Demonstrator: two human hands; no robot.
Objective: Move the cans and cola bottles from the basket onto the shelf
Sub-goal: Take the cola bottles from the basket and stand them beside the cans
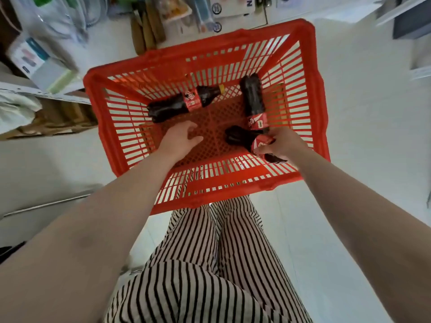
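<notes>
A red slatted plastic basket (121, 73) stands on the white floor in front of me. Three dark cola bottles with red labels are in it. One cola bottle (173, 104) with a yellow cap lies on its side at the back left. A second cola bottle (253, 99) lies along the right side. My right hand (283, 144) is shut around the label of a third cola bottle (242, 137) near the front right. My left hand (180, 138) hovers open over the basket floor, just below the back-left bottle. No cans are visible.
Shelving with packaged goods and bags (46, 54) stands to the left. More packets and brown items (149, 26) lie beyond the basket. My striped trousers (210, 264) fill the foreground. White floor (361, 136) spreads to the right.
</notes>
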